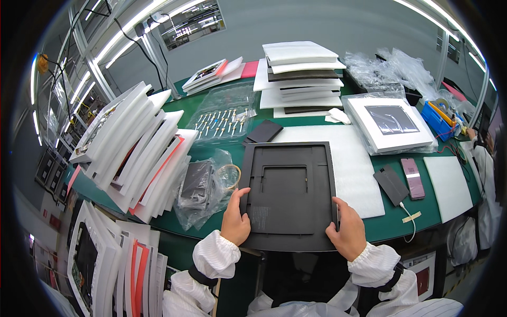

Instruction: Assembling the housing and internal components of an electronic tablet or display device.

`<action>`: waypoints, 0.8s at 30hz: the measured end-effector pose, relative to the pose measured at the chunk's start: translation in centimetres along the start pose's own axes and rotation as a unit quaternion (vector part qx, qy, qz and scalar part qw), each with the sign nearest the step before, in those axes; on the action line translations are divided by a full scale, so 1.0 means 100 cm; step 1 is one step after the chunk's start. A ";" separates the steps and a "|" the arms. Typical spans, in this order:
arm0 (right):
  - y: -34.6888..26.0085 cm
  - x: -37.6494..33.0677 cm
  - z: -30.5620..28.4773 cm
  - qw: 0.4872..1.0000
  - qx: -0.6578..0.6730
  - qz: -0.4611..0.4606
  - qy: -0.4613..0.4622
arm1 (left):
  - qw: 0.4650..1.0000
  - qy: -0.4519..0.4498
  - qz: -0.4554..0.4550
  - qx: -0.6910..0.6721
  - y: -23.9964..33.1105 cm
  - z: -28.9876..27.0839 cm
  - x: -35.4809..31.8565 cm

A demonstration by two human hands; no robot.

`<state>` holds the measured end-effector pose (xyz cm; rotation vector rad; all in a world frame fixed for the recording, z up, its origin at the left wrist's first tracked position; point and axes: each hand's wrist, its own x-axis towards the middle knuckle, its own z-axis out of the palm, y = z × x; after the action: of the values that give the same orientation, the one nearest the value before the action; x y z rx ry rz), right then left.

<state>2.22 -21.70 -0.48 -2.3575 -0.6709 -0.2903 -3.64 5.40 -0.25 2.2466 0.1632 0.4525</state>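
Note:
Both my hands hold a black rectangular panel with a recessed square in its middle. My left hand grips its left edge, thumb on top, and my right hand grips the right edge. The panel's near side reaches past the table's front edge. Beneath and behind it lies a white foam sheet. Just left of the panel is a clear plastic bag with a dark flat part inside and a tan ring of tape on it. A small black box sits beyond the panel's far left corner.
Foam-interleaved stacks lean at the left, and another stack stands at the back. A clear tray holds several small connectors. At the right are a white boxed unit, a black cabled device, a phone and a blue bin.

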 end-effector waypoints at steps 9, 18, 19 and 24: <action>0.004 0.036 0.010 0.991 -0.128 0.027 -0.008 | 0.997 0.038 0.019 -0.057 -0.011 0.003 0.002; -0.003 0.045 0.014 0.973 -0.217 0.019 -0.076 | 0.998 0.043 0.015 -0.032 -0.010 0.005 -0.001; 0.002 0.042 0.018 0.966 -0.254 -0.037 -0.012 | 0.999 0.036 0.012 -0.017 -0.008 0.004 0.000; 0.008 0.040 0.022 0.970 -0.236 -0.042 -0.032 | 0.999 0.022 -0.016 0.042 -0.005 -0.002 0.001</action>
<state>6.08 -19.25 -1.17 -2.8027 -0.8030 -0.4548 -3.64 5.85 -0.49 2.3130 0.2455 0.4859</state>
